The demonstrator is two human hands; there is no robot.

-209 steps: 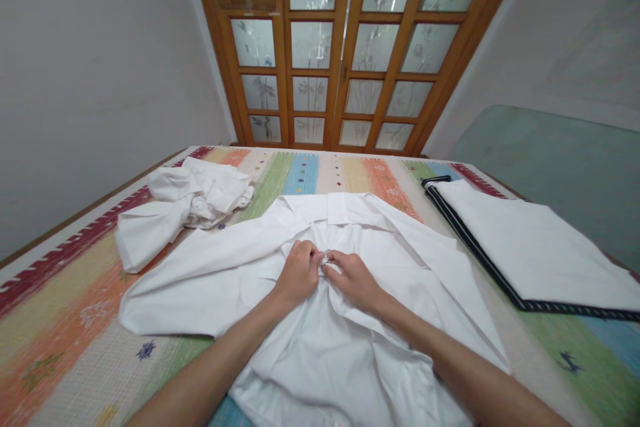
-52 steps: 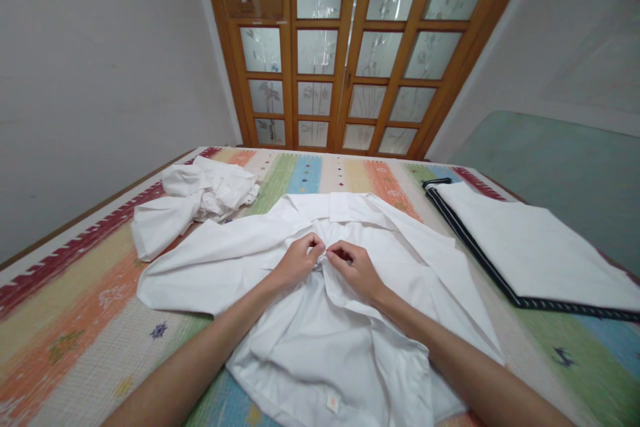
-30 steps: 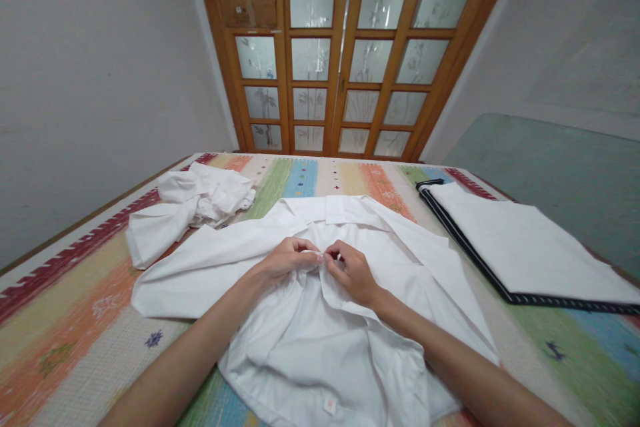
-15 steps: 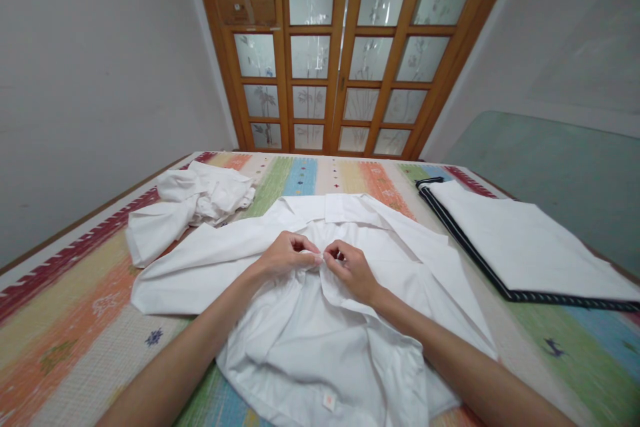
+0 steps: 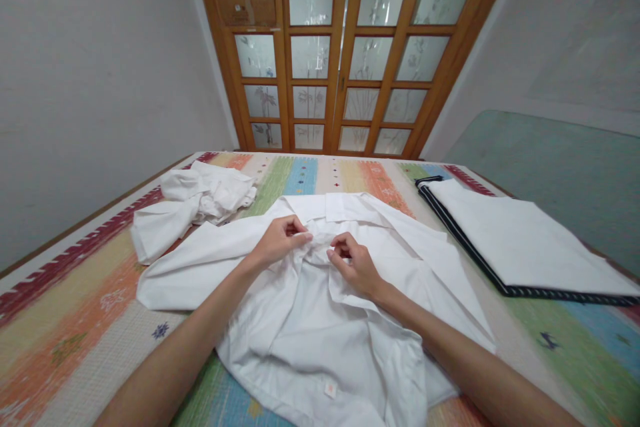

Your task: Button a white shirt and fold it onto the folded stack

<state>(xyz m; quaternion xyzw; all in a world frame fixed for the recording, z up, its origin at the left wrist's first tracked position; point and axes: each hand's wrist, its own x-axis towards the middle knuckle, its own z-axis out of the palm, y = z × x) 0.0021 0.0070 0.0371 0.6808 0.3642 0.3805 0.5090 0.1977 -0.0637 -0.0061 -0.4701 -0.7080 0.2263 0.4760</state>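
A white shirt [image 5: 320, 340] lies spread in front of me, collar at the far side and one sleeve stretched to the left. Its near part is turned so the inside shows, with a small label [image 5: 331, 389] near the bottom. My left hand [image 5: 284, 239] pinches an edge of the shirt's front below the collar. Just across a small gap, my right hand [image 5: 354, 263] pinches the opposite edge, thumb against forefinger. Both hands are raised slightly over the cloth. The exact bit of fabric in each pinch is partly hidden by the fingers.
A crumpled white garment [image 5: 200, 197] lies at the left. At the right is a folded white cloth [image 5: 530, 233] on a black striped piece [image 5: 465, 243]. A colourful striped tablecloth [image 5: 100, 320] covers the table. Wooden glazed doors [image 5: 345, 90] stand behind.
My hands, which met at the shirt's middle, have drawn apart: the left moved left and up, the right slightly right. The front edges between them have separated.
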